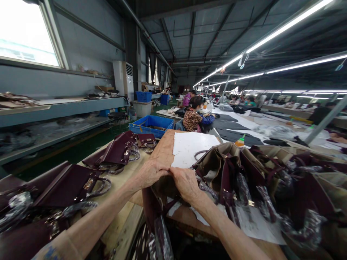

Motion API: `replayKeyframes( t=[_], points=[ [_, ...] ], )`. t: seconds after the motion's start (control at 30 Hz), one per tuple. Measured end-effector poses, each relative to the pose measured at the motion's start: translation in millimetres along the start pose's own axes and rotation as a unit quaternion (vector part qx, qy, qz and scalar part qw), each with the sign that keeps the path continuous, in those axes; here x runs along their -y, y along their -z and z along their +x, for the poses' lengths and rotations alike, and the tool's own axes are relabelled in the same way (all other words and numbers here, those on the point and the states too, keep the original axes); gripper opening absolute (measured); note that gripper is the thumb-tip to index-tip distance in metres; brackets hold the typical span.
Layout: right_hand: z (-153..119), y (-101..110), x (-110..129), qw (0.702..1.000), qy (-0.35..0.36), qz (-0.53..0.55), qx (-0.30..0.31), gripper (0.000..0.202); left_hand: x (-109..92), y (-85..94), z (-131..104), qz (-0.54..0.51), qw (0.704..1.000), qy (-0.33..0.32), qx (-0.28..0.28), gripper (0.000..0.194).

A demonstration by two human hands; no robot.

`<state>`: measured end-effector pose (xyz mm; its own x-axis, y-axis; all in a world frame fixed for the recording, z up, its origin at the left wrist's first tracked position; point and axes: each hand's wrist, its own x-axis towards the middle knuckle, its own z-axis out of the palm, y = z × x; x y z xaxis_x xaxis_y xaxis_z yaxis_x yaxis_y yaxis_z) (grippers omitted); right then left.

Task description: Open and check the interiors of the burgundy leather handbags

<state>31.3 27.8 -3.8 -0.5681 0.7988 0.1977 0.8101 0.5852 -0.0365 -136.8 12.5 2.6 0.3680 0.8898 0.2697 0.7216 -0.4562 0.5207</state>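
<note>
Both hands meet at the top edge of a dark maroon handbag (152, 209) at the front edge of the wooden table. My left hand (152, 172) is closed, its fingers pinching the bag's rim. Right beside it, my right hand (185, 182) is closed on the same rim, the fingertips of both nearly touching. The bag hangs below the hands, with clear plastic wrap (162, 236) on its lower part. Its inside is mostly hidden behind the hands. A white sheet (193, 144) lies on the table just beyond them.
Open maroon bags with beige linings (214, 162) crowd the right side. More maroon bags (66, 186) lie at the left. A blue crate (151, 124) stands beyond the table. A seated person (193, 117) works ahead, near a bottle with a green tip (240, 141).
</note>
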Motion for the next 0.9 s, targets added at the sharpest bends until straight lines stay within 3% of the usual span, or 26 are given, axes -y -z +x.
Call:
replayKeyframes(
  t=[0.13,0.3,0.43,0.9],
  points=[
    [1.2,4.9,-5.4,1.0,-0.01,-0.005,0.022,0.024,-0.3,0.8,1.1,0.032,0.999,0.019,-0.005,0.024],
    [-14.7,10.5,-40.0,0.999,-0.027,0.028,0.017,0.028,3.5,-2.1,4.2,0.096,0.994,0.039,-0.019,0.025],
    [-32.0,7.7,-60.2,0.997,-0.045,0.066,-0.02,0.027,3.0,-3.6,8.6,0.099,0.994,0.038,-0.022,0.022],
    [-40.8,0.9,-56.9,0.997,-0.054,-0.011,-0.049,0.028,0.1,-4.5,8.2,0.103,0.991,0.075,-0.027,0.023]
  ],
)
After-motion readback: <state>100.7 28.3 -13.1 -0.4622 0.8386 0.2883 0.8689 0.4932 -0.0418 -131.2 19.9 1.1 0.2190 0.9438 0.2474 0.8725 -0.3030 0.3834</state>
